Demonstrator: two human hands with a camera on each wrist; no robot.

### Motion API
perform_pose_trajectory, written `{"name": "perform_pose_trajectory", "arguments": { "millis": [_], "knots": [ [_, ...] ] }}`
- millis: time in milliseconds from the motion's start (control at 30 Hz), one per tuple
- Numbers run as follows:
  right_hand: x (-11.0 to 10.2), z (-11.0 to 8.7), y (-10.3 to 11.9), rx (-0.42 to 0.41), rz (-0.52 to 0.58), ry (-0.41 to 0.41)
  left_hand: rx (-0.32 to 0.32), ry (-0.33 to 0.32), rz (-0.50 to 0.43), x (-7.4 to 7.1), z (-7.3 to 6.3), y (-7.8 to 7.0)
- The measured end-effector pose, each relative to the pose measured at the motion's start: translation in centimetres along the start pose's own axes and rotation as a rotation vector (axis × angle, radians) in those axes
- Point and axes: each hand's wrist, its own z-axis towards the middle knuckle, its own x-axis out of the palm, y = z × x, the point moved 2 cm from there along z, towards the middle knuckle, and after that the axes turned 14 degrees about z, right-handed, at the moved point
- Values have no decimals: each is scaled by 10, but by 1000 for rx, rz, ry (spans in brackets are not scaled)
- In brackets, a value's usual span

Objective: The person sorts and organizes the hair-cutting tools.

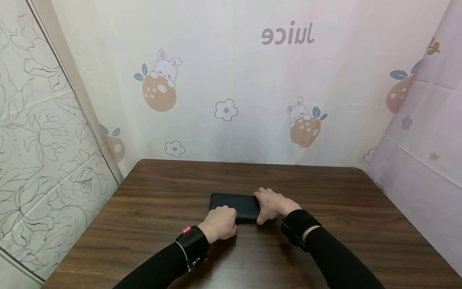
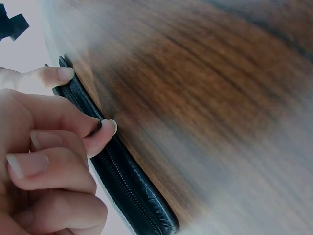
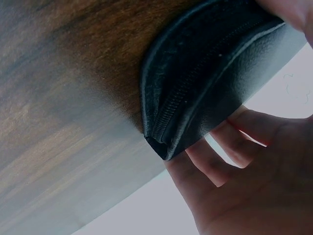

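Observation:
A black zip wallet (image 1: 243,204) lies on the wooden table, its long zipped side toward me. At that near side, the left hand (image 1: 220,222) pinches the small dark zipper pull (image 2: 97,128) between thumb and forefinger; most of the pull is hidden. Closed zipper teeth (image 2: 122,178) run along the edge in the left wrist view. My right hand (image 1: 272,204) holds the wallet's right end, thumb at the near corner and fingers toward the far one. In the right wrist view its fingers (image 3: 210,161) lie against the wallet's end.
The brown wooden table (image 1: 162,188) extends around the wallet on all sides. Behind it hangs a pale curtain (image 1: 231,72) with rabbit and fruit prints. A panel with drawn flowers (image 1: 47,140) stands on the left. Both wrists wear black bands (image 1: 299,226).

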Motion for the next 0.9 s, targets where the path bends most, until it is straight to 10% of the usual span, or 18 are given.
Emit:
{"name": "perform_pose_trajectory", "arguments": {
  "millis": [900],
  "knots": [
    [3,3,-2,2,-15,2,-11,-14,18,-1,-3,-2]
  ]
}}
